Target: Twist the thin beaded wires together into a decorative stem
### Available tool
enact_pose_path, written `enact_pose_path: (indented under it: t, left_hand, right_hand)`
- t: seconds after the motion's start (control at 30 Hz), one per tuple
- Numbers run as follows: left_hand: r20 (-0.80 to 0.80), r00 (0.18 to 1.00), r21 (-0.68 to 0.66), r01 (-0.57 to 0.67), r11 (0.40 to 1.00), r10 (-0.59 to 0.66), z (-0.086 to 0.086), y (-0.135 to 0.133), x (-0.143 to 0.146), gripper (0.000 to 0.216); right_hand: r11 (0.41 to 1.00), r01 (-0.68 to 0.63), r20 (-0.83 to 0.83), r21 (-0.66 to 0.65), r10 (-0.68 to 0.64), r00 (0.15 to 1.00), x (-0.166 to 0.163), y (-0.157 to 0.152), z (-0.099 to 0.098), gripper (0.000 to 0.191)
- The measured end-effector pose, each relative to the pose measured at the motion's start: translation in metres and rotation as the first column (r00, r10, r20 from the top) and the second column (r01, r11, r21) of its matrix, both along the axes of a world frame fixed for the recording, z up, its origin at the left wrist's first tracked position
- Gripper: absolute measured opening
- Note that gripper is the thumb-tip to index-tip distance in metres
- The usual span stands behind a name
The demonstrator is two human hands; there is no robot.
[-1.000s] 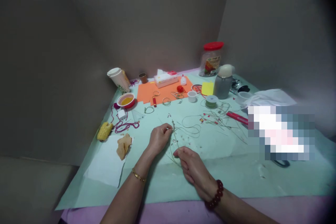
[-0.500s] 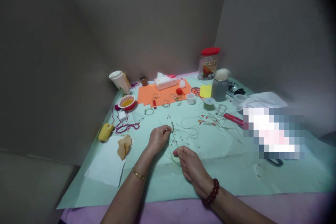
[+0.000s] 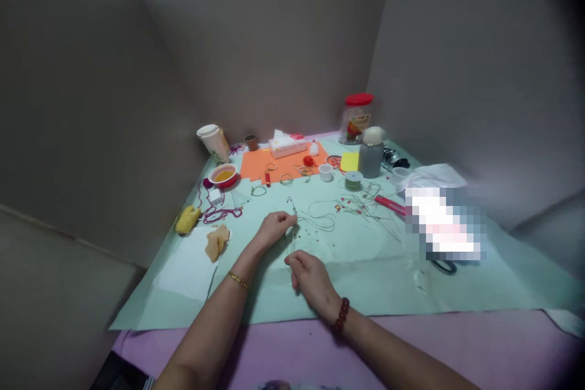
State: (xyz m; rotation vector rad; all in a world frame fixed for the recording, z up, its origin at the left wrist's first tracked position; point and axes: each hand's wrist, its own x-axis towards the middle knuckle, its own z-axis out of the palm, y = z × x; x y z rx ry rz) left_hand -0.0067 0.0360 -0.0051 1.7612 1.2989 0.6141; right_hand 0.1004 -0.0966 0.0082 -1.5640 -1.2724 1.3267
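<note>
My left hand (image 3: 275, 226) rests on the pale green paper sheet (image 3: 375, 280) with its fingers pinched on the upper end of a thin green wire stem (image 3: 294, 237). My right hand (image 3: 309, 278), wearing a dark red bead bracelet, is closed on the lower end of the same stem. Loose loops of thin wire (image 3: 320, 219) and small red and green bits lie just beyond the hands. A gold bracelet circles my left wrist.
Along the back stand a paper cup (image 3: 212, 141), a red bowl (image 3: 222, 175), an orange sheet (image 3: 283, 162), a tissue box (image 3: 286, 144), a red-lidded jar (image 3: 355, 117), a grey bottle (image 3: 371, 153) and a wire spool (image 3: 353, 180). At left lie corn (image 3: 187, 219), purple cord (image 3: 218, 213) and white paper (image 3: 187, 268). Scissors (image 3: 442, 265) lie right.
The view has pulled back and tilted up, so the table looks smaller and more wall shows. Both hands keep their hold on the stem, with the right hand drawn slightly closer to the left.
</note>
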Motion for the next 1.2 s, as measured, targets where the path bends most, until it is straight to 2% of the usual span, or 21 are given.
enact_pose_path:
  t: [0.07,0.13,0.17,0.2,0.3,0.4,0.47,0.57,0.7,0.93,1.03,1.2]
  left_hand:
    - [0.043,0.999,-0.027,-0.016,1.000,0.017,-0.002,0.001,0.001,0.028]
    - [0.063,0.998,-0.022,-0.010,1.000,0.012,-0.003,0.001,0.000,0.026]
    - [0.069,0.998,-0.021,0.007,1.000,-0.005,-0.003,0.002,-0.001,0.026]
    - [0.075,0.997,-0.021,0.025,0.999,-0.024,-0.003,0.002,-0.002,0.026]
    - [0.076,0.995,-0.015,0.072,0.997,-0.071,-0.002,0.003,-0.005,0.026]
    - [0.062,0.995,0.002,0.083,0.997,-0.083,0.000,0.002,-0.005,0.025]
    - [0.050,0.995,0.018,0.082,0.996,-0.083,0.002,0.001,-0.005,0.025]
    - [0.029,0.996,0.034,0.086,0.996,-0.087,0.007,-0.002,-0.007,0.024]
    - [-0.099,0.991,0.085,0.102,0.991,-0.094,0.016,-0.005,-0.012,0.023]
    - [-0.374,0.926,0.238,0.137,0.962,-0.039,0.022,-0.010,-0.012,0.023]
    - [-0.412,0.911,0.284,0.110,0.952,0.018,0.026,-0.015,-0.011,0.022]
    - [-0.444,0.896,0.241,0.091,0.966,0.026,0.036,-0.019,-0.010,0.020]
  right_hand:
    - [0.974,-0.197,0.200,0.115,0.171,0.965,0.004,-0.011,0.010,0.025]
    - [0.907,-0.375,0.412,0.191,0.273,0.869,0.016,-0.019,0.025,0.022]
    - [0.888,-0.404,0.501,0.219,0.253,0.828,0.024,-0.019,0.032,0.020]
    - [0.895,-0.382,0.567,0.230,0.196,0.800,0.034,-0.016,0.039,0.022]
    - [0.921,-0.253,0.684,0.296,-0.019,0.729,0.060,0.013,0.048,0.026]
    - [0.923,-0.192,0.736,0.334,-0.128,0.664,0.071,0.057,0.037,0.021]
    - [0.921,-0.232,0.765,0.311,-0.097,0.637,0.067,0.080,0.025,0.019]
    - [0.912,-0.283,0.775,0.297,-0.057,0.629,0.057,0.094,0.014,0.016]
    - [0.893,-0.322,0.764,0.314,-0.036,0.644,0.058,0.090,0.020,0.018]
    - [0.900,-0.339,0.717,0.275,0.042,0.695,0.092,0.066,0.034,0.018]
    - [0.918,-0.321,0.727,0.233,0.055,0.684,0.105,0.052,0.038,0.018]
    - [0.940,-0.293,0.747,0.176,0.066,0.661,0.112,0.029,0.041,0.018]
